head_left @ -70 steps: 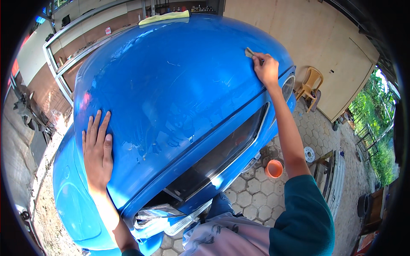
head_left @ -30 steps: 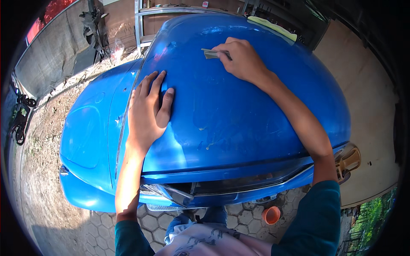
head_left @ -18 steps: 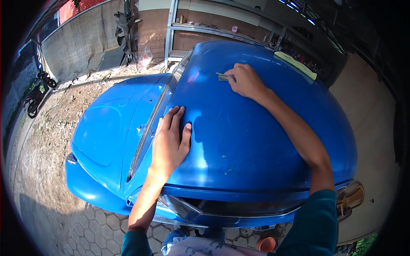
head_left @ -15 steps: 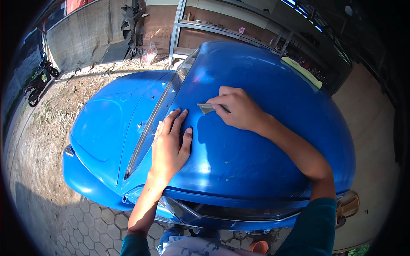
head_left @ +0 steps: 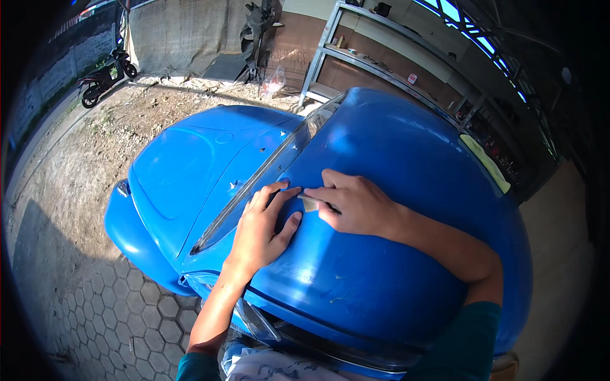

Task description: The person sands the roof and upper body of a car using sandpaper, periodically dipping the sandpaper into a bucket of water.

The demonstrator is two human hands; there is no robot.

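The blue car roof (head_left: 381, 273) stretches out under both my hands. My left hand (head_left: 257, 232) rests on it near the windscreen edge (head_left: 244, 184), fingers spread and holding nothing. Pinched in my right hand (head_left: 359, 204) is a small flat greyish piece (head_left: 310, 204); its exact kind is unclear. That piece lies against the roof right beside my left fingertips. My fingers hide part of it. Pale specks and small marks show on the paint.
A yellow-green cloth (head_left: 486, 164) lies on the roof's far right edge. Beyond the blue bonnet (head_left: 190, 171) are dirt ground and a parked motorbike (head_left: 108, 75). Metal shelving (head_left: 375, 65) holding small items stands behind the car. Hexagonal paving (head_left: 133, 305) is at lower left.
My right hand has brought the flat piece leftward and nearer, up to my left fingertips. My left hand stays spread on the roof. The whole view has shifted.
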